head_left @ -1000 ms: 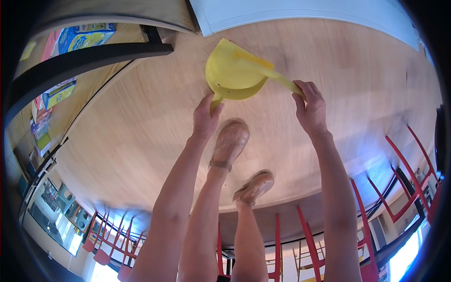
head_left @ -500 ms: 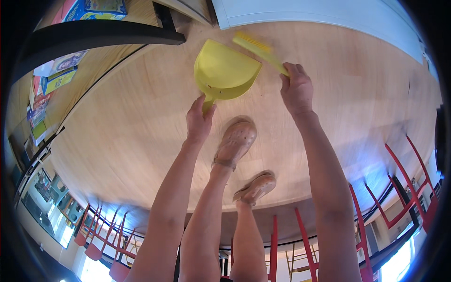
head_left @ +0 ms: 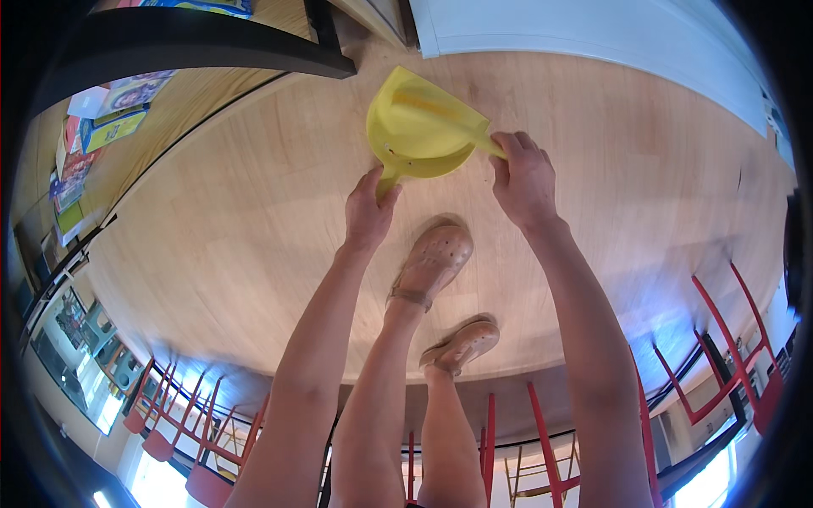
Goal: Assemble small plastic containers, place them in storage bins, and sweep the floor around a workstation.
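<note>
A yellow dustpan (head_left: 442,157) rests on or just above the wooden floor, ahead of my feet. My left hand (head_left: 370,209) is closed around its short handle. Small dark specks lie inside the pan near the handle. My right hand (head_left: 524,179) grips the handle of a yellow hand brush (head_left: 484,142). The brush reaches leftward over the pan, and its head is blurred against the same yellow, so I cannot tell whether the bristles touch the pan.
A wooden shelf (head_left: 220,127) with colourful books or boxes (head_left: 116,127) and a black curved bar (head_left: 212,46) stand at the left. A white panel (head_left: 559,32) rises at the far side. Red-legged chairs (head_left: 716,326) stand behind at both sides. My shoes (head_left: 436,256) are on the floor.
The brush has swung from beyond the pan's right edge to over the pan, with my right hand moving slightly left and nearer. The dustpan sits slightly further right in view.
</note>
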Available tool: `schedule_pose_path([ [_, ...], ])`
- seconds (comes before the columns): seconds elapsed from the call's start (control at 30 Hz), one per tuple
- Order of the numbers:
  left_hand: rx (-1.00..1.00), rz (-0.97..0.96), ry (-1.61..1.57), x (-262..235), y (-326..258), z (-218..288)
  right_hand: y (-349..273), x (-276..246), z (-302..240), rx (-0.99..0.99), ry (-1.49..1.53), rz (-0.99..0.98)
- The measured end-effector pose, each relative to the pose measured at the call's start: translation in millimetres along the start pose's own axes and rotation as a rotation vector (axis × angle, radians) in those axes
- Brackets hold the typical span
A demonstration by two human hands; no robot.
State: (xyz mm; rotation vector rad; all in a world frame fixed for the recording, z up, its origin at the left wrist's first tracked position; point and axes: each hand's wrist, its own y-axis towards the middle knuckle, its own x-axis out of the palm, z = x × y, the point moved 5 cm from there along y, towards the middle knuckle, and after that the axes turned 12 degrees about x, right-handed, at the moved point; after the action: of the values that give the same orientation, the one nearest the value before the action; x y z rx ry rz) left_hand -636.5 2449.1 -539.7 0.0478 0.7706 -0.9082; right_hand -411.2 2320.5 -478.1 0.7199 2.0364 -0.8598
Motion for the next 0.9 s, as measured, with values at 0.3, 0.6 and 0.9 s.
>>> schedule_pose_path([
  [0.3, -0.146, 0.069, -0.131, -4, -14, -6, 35, 16, -38, -0.084, 0.07, 0.128],
  [0.6, -0.041, 0.087, -0.066, -22, -15, -48, -60, -19, -30, -0.07, 0.189, -0.021],
  [0.9, 0.068, -0.188, -0.243, 2, -35, 29, -249, -46, 60, 0.465, 0.576, 0.078],
])
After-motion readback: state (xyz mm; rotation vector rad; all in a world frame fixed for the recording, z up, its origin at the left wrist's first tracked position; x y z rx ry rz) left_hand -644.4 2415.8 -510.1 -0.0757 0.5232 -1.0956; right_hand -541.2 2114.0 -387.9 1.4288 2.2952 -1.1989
